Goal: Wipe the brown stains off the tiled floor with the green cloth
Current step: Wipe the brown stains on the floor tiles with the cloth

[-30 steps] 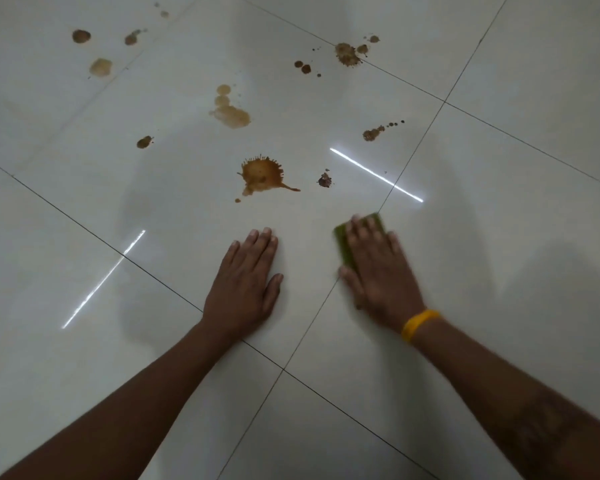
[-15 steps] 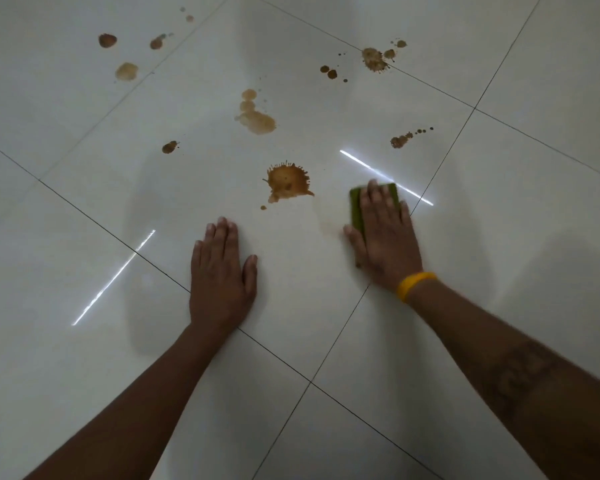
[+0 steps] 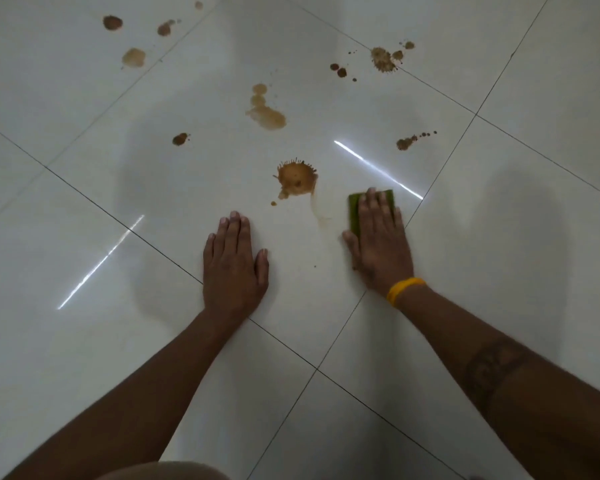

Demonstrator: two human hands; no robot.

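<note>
My right hand (image 3: 378, 244) lies flat with straight fingers on the green cloth (image 3: 354, 212), pressing it onto the white tiled floor (image 3: 84, 341). The cloth shows only at the hand's left side and beyond the fingertips. Just left of it a large brown splat (image 3: 296, 178) trails a faint smear (image 3: 317, 211) toward the cloth. My left hand (image 3: 234, 265) rests palm-down on the tile, holding nothing. Farther off lie a pale brown puddle (image 3: 265, 112), a small spot (image 3: 180, 139), a speckled trail (image 3: 411, 140) and a dark cluster (image 3: 383, 58).
More brown spots (image 3: 132, 57) mark the far-left tile. Dark grout lines cross the floor diagonally, and bright light streaks (image 3: 378, 169) reflect off the glossy tiles. A yellow band (image 3: 404, 289) circles my right wrist.
The small stain right of the large splat is gone, wiped over by the cloth. My right hand drew the cloth back slightly, leaving a faint smear. My left hand shifted left.
</note>
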